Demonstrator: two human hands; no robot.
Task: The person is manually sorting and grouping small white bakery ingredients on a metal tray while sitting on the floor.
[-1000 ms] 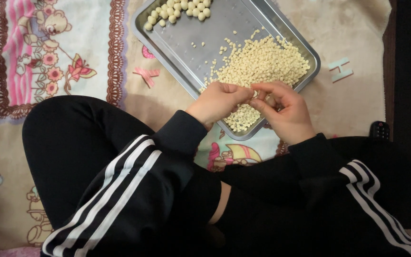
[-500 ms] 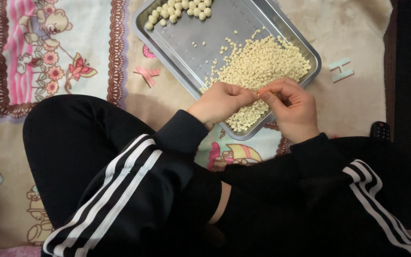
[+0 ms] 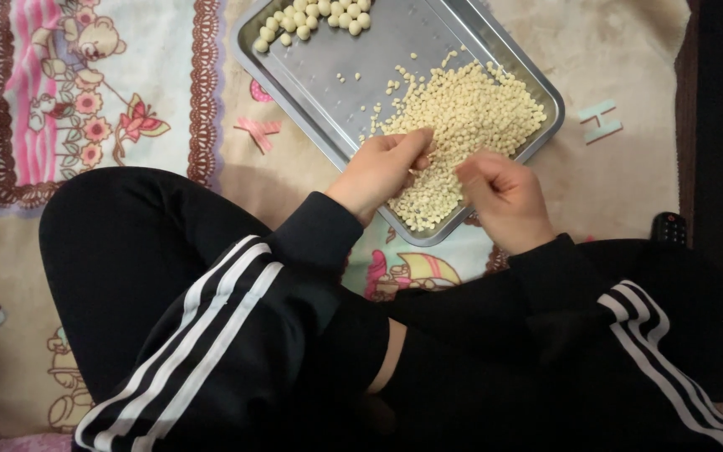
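The hands have parted since half a second back: then they met fingertip to fingertip over the near corner of the tray, now there is a clear gap between them. Nearest the camera, black trousers with white side stripes [image 3: 211,335] fill the lower view, legs folded on a beige play mat with cartoon prints [image 3: 85,109].

The left hand [image 3: 378,167] is curled over the heap's near edge at about 8 o'clock of the tray, fingers bunched as if pinching; what they pinch, if anything, I cannot tell. The right hand [image 3: 504,197] hovers at 6 o'clock, loosely fisted, its fingers hiding anything inside.

Under both lies the shallow rectangular steel tray [image 3: 328,75], set at an angle. Its heap of small pale yellow dough pellets [image 3: 462,117] sits on the 3 o'clock side; larger rolled pale balls [image 3: 311,17] cluster at 11 o'clock, cut off by the top edge.

Risks, as I judge them: the heap crowds the near rim, so a sweeping finger could push pellets onto the mat, and a wrist pressing on that low rim could tip the tray.

At 3 o'clock a black remote control [image 3: 669,228] is half lost in shadow.
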